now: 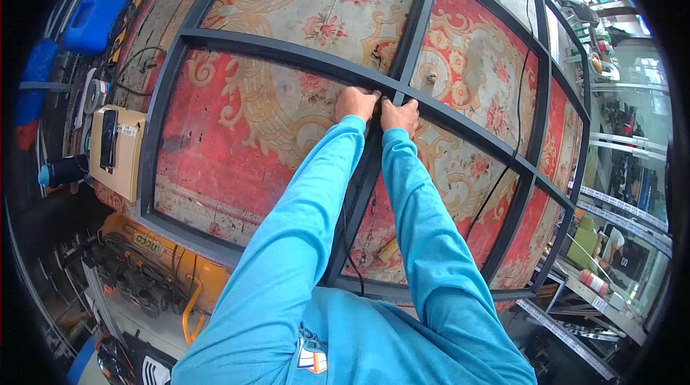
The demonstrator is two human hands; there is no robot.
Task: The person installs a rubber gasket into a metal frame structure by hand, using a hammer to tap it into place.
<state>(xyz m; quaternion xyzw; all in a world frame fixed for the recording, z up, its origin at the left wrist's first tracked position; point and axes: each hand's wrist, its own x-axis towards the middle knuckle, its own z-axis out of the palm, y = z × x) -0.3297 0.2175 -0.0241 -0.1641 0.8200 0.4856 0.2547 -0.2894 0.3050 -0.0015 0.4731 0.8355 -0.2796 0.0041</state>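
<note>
A dark grey metal frame (pixel 280 52), built of crossing bars, lies over a worn table surface with a red floral pattern (pixel 215 162). My left hand (pixel 356 103) is closed on the frame just left of a junction of bars near the middle. Close beside it, my right hand (pixel 400 116) grips the same junction from the right. The fingertips of both hands are partly hidden, pressed against the bars. Between my forearms runs a bar (pixel 365 177) toward my body.
A black cable (pixel 496 198) crosses the frame on the right. On the left are a cardboard box (pixel 128 162) with a dark phone-like object (pixel 108 139), and a blue jug (pixel 98 11). An orange machine (pixel 136 235) stands at lower left. Metal profiles (pixel 622 202) and glass line the right side.
</note>
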